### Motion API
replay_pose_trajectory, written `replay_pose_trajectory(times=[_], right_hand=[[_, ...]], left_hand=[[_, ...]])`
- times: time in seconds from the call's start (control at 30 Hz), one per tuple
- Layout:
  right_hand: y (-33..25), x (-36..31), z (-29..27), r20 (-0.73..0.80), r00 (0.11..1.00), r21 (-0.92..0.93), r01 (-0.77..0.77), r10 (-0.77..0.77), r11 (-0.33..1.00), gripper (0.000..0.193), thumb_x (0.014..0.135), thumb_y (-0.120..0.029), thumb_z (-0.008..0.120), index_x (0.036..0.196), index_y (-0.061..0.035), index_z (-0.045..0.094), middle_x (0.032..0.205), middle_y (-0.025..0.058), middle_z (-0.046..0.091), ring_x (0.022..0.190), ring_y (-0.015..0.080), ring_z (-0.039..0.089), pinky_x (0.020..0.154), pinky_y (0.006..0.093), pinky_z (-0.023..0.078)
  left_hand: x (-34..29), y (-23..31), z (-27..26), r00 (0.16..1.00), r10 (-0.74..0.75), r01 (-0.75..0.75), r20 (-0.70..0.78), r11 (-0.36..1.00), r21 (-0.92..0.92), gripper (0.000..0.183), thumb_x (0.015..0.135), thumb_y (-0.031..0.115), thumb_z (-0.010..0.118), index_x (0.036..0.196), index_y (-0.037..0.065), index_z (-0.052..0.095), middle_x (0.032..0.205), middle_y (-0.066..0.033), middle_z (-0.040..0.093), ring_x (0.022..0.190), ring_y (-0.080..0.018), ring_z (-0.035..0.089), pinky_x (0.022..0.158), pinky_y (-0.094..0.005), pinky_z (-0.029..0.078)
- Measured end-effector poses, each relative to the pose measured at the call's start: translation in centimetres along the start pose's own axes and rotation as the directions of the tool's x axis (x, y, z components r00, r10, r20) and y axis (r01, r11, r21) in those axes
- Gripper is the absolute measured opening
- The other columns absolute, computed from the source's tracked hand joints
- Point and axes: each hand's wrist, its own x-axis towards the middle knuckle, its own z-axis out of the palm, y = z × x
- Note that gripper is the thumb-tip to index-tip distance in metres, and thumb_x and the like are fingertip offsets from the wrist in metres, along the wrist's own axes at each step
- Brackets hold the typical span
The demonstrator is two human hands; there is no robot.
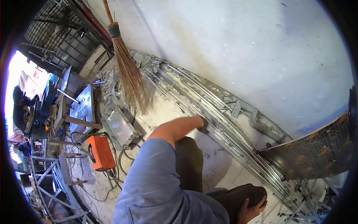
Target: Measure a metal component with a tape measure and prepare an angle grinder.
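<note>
My left arm, in a blue sleeve, stretches out over the floor beside a bundle of long, thin metal bars (220, 123). At its end my left hand (203, 126) shows only as a dark patch, perhaps a glove or wristband. Its fingers are hidden, so whether it touches a bar cannot be made out. At the lower right my bare right hand (253, 211) lies on my bent knee (242, 198) in dark trousers, its fingers apart and holding no tool.
A stick broom (126, 67) leans at the wall (238, 44). On the left stand an orange machine (101, 153) with cables, a metal box (118, 127) and a worktable (82, 108). A curved brown panel (313, 153) and a grey channel piece (266, 125) are at right.
</note>
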Motion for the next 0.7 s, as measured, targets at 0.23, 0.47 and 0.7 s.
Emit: replay_pose_trajectory(times=[0.23, 0.47, 0.7], right_hand=[[0.2, 0.2, 0.5, 0.053, 0.997, 0.0, -0.049, 0.049, 0.999, 0.095, 0.084, -0.056, 0.072, 0.158, -0.0083, 0.036, 0.152, 0.0333, 0.037, 0.133, 0.0542, 0.044, 0.106, 0.0619, 0.041], [0.5, 0.1, -0.4, 0.084, 0.991, -0.05, -0.101, 0.105, 0.994, 0.102, 0.085, -0.071, 0.069, 0.159, -0.0115, 0.034, 0.149, 0.0375, 0.038, 0.13, 0.0571, 0.046, 0.103, 0.0638, 0.044], [1.5, 0.7, 0.8, 0.046, 0.998, 0.117, 0.037, -0.043, 0.992, 0.097, 0.084, -0.053, 0.075, 0.16, -0.0104, 0.033, 0.154, 0.0321, 0.037, 0.138, 0.0515, 0.041, 0.111, 0.0608, 0.038]], left_hand=[[1.4, -1.6, 3.2, 0.989, 0.138, -0.144, 0.048, 0.978, 0.152, 0.039, 0.093, 0.04, 0.06, 0.113, 0.012, 0.079, 0.117, -0.0131, 0.075, 0.109, -0.0344, 0.07, 0.092, -0.0471, 0.055], [-7.1, -17.5, 7.0, 0.875, -0.484, 0.454, 0.018, 0.833, 0.318, 0.047, 0.093, 0.04, 0.067, 0.135, 0.02, 0.069, 0.142, -0.0032, 0.066, 0.134, -0.0283, 0.059, 0.115, -0.0617, 0.033], [-7.4, -16.3, 6.3, 0.872, -0.44, 0.397, 0.215, 0.892, 0.214, 0.071, 0.086, 0.073, 0.063, 0.128, 0.016, 0.073, 0.135, -0.0071, 0.069, 0.128, -0.0278, 0.063, 0.117, -0.0646, 0.028]])
